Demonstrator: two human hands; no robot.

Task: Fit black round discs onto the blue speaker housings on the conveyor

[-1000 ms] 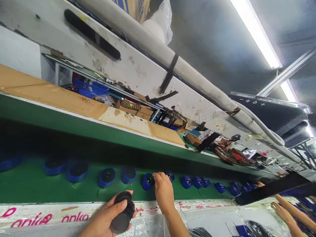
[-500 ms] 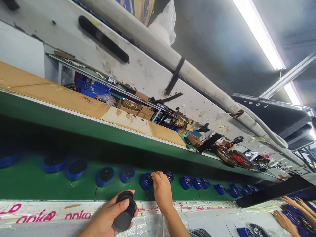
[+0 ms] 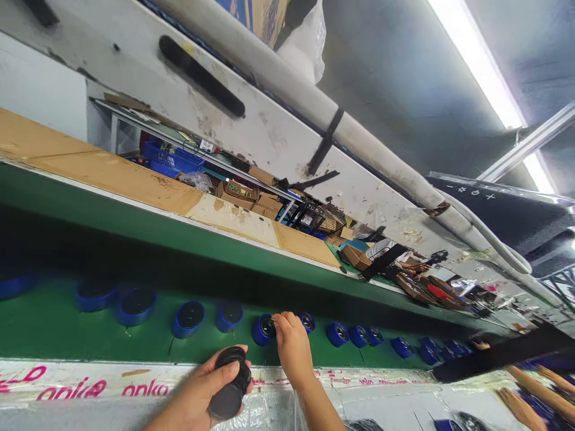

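My left hand (image 3: 211, 386) is closed around a stack of round black discs (image 3: 230, 386), held tilted over the near edge of the green belt (image 3: 148, 347). The fingers of my right hand (image 3: 291, 347) are pinched together at the right rim of a blue round speaker (image 3: 263, 330) with a shiny black centre. Whatever is between these fingertips is too small to make out. To the left sit blue round units with flat dark tops, the closest being one blue unit (image 3: 229, 317). Just beyond my right hand is another blue speaker (image 3: 307, 322) with its cone showing.
Several blue speakers (image 3: 338, 334) run along the belt to the right. A black bar (image 3: 489, 350) crosses it there, beside other people's hands (image 3: 521, 407). A plastic-wrapped ledge (image 3: 103, 383) borders the belt. Above hangs a white beam (image 3: 269, 131) with a pipe.
The blue units on the left have shifted slightly left in view. My right hand stays at the same speaker, and my left hand still holds the discs.
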